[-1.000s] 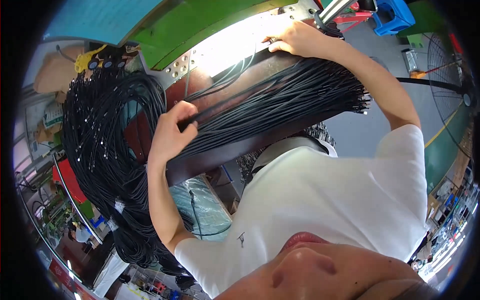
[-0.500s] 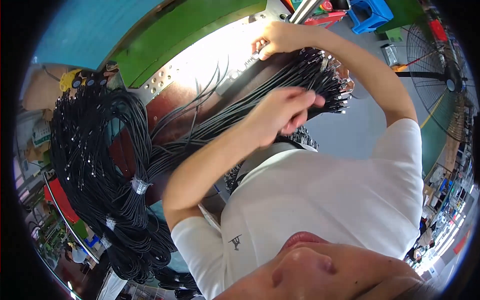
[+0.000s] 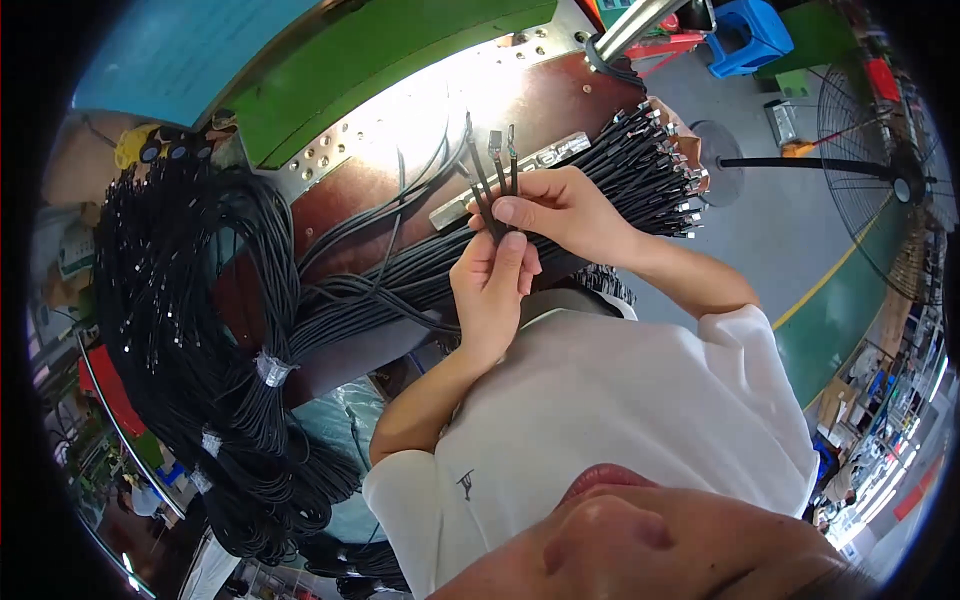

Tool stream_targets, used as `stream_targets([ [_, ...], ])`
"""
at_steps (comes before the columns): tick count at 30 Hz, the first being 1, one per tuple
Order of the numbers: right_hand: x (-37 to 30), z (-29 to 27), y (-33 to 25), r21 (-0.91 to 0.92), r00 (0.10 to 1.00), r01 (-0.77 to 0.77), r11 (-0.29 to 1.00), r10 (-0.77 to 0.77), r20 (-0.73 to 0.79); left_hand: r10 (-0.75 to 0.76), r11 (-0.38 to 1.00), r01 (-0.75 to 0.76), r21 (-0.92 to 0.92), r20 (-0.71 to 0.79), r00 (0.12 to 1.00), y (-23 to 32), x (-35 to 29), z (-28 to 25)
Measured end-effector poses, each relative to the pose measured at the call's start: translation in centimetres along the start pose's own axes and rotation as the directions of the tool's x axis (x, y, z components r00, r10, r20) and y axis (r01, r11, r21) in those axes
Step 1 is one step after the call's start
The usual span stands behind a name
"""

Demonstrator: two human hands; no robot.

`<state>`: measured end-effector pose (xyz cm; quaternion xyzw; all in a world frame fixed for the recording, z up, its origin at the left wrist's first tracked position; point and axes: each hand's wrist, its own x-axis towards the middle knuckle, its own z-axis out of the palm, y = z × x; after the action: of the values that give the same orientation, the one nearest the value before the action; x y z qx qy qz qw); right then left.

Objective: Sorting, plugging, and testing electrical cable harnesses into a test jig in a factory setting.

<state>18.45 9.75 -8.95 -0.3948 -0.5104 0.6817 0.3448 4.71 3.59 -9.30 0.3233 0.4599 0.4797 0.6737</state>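
Several black cables (image 3: 487,190) stand up from my fingers with their ends fanned out; one end carries a small metal connector (image 3: 495,140). My left hand (image 3: 488,285) is closed round them from below. Just above it, my right hand (image 3: 565,212) pinches the same cables between thumb and fingers. Behind my hands lies a narrow metal fixture (image 3: 562,152) on the dark red bench, partly hidden by the fingers. A long bundle of black cables (image 3: 640,160) with metal-tipped ends stretches along the bench near edge, under and beside my hands.
A large heap of coiled black cables (image 3: 170,270), tied with clear wrap (image 3: 272,369), hangs at the left. A green machine panel (image 3: 390,75) with a bright light borders the bench's far side. Right of the bench are a fan (image 3: 905,185) and a blue stool (image 3: 748,38).
My right hand has come back from the fixture toward me, and my left hand has moved left and down. Both hands now meet on several cables. The fixture is more visible.
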Motion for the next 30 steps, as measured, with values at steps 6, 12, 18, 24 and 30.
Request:
stream_targets([
  [6, 1.2, -2.2, -2.5, -0.903, 0.611, 0.426, 0.064, -0.756, 0.235, -0.071, 0.98, 0.055, -0.189, -0.081, 0.994, 0.3, -0.3, -1.1],
  [12, 3.7, -3.4, 0.7, -0.868, 0.661, 0.495, 0.038, -0.665, 0.348, -0.019, 0.988, -0.005, -0.154, -0.154, 0.988, 0.1, -2.0, -1.4],
  [18, 3.3, -0.8, 1.7, -0.769, 0.82, 0.532, 0.354, -0.442, 0.364, -0.046, 0.985, 0.038, -0.168, -0.042, 0.998, 0.8, -3.0, -3.1],
  [24, 3.2, -0.5, 0.0, -0.821, 0.827, 0.536, 0.198, -0.317, 0.464, -0.094, 0.98, 0.09, -0.176, -0.013, 0.995, 0.7, -3.0, -3.0],
  [30, 3.4, -0.7, -0.2, -0.8, 0.821, 0.55, 0.24, -0.33, 0.466, -0.113, 0.979, 0.106, -0.172, -0.029, 0.993, 0.6, -3.2, -3.1],
])
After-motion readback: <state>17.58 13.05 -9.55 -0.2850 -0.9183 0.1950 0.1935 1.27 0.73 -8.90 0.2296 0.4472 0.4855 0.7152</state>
